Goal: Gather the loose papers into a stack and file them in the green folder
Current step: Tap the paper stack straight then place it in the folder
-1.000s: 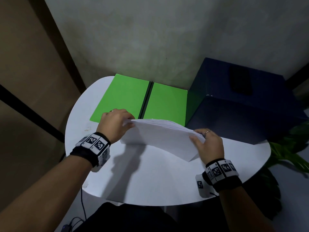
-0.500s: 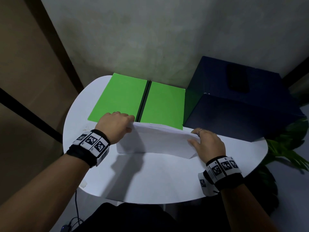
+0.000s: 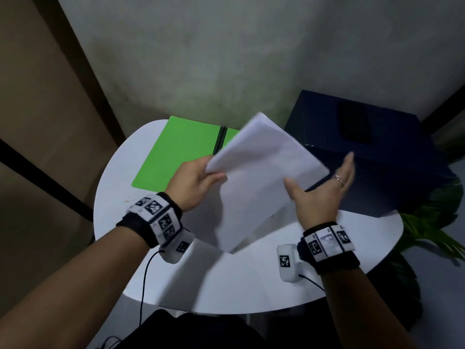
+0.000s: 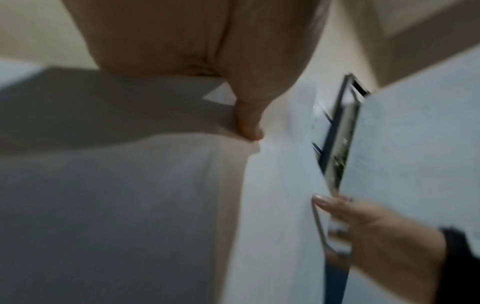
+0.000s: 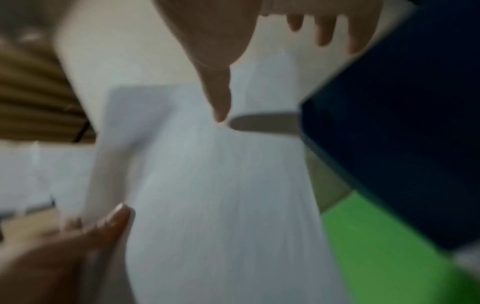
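A stack of white papers [image 3: 259,177] is raised off the white round table [image 3: 239,278] and tilted, its long side running from near me up toward the wall. My left hand [image 3: 198,182] grips the stack's left edge, thumb on top. My right hand [image 3: 324,187] is at the stack's right edge with straight, spread fingers, the thumb against the paper. The green folder [image 3: 181,154] lies open flat at the back of the table, its right half hidden behind the papers. In the right wrist view the papers [image 5: 221,195] and a strip of green folder [image 5: 384,253] show, blurred.
A dark blue box [image 3: 372,157] stands on the table at the right, close to my right hand. A green plant [image 3: 427,222] hangs past the table's right edge. The wall is just behind the folder. Cables run from both wrist cameras.
The stack stood on its long edge on the table between both hands; now it is lifted and turned lengthwise. My right hand has opened, and the left grips the edge.
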`<move>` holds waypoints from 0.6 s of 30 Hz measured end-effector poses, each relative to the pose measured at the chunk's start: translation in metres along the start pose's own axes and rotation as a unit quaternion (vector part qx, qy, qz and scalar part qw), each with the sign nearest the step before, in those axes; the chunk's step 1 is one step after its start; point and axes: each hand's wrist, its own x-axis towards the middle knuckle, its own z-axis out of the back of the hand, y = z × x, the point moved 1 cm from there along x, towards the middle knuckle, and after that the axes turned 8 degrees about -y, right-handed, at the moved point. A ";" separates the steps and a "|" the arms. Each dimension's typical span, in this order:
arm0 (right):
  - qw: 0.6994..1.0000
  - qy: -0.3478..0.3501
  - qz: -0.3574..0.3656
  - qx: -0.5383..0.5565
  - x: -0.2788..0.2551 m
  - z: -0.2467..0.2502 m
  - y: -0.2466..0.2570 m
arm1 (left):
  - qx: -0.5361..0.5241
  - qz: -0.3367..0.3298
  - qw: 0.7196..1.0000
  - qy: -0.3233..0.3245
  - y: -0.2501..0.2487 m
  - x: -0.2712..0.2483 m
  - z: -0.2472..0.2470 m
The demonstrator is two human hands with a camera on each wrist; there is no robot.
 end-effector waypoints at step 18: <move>0.968 0.067 -0.065 0.235 -0.022 -0.017 -0.002 | -0.357 0.098 0.918 -0.138 0.003 -0.018 -0.024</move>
